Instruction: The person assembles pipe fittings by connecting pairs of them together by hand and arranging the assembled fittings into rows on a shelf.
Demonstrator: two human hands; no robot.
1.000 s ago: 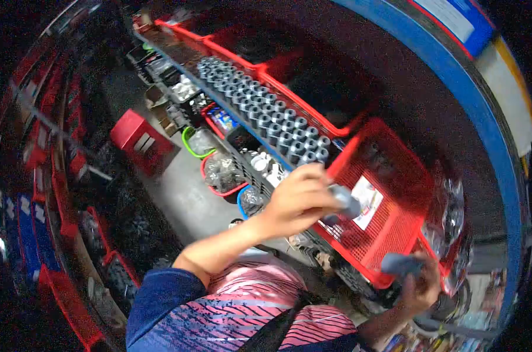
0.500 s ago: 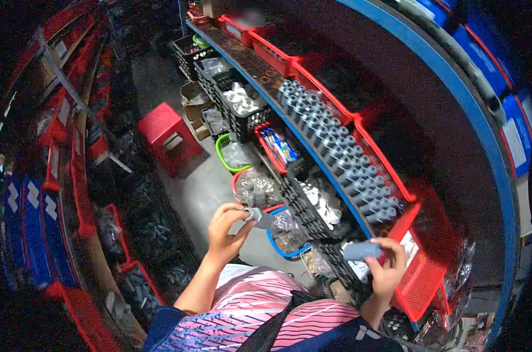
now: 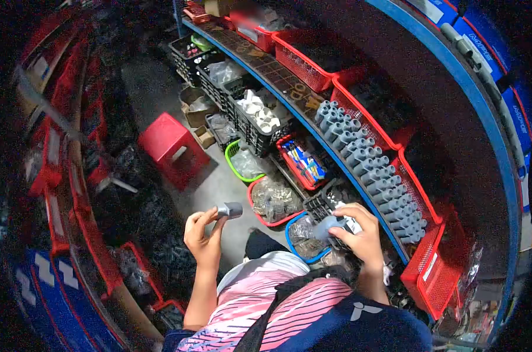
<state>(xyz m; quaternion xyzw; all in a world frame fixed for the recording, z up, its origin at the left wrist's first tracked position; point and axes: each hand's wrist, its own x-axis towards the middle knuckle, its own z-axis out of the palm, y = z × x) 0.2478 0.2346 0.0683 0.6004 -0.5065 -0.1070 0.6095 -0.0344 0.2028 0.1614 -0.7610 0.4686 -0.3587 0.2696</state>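
My left hand (image 3: 204, 236) is closed, thumb and fingers pinching a grey plastic pipe fitting (image 3: 235, 210), which points to the right above the floor. In my right hand (image 3: 363, 236) there is another grey pipe fitting (image 3: 323, 227), held in the fingers with its far end pointing left over the baskets; it is slightly blurred. Rows of similar grey pipe fittings (image 3: 379, 176) stand close together on the blue-edged shelf (image 3: 278, 91), beyond my right hand. Both hands are apart from that shelf.
Red baskets (image 3: 304, 64) line the shelf's back. Below stand a black crate (image 3: 265, 141) of white fittings, plus green (image 3: 233, 167), red (image 3: 272, 223) and blue (image 3: 293, 249) baskets of bagged parts. A red stool (image 3: 172, 146) is on the floor; another shelf of red bins runs along the left.
The view has shifted. My right hand has come inward to the left and up with its pipe fitting, away from the red basket. My left hand sits further left, still gripping its fitting.
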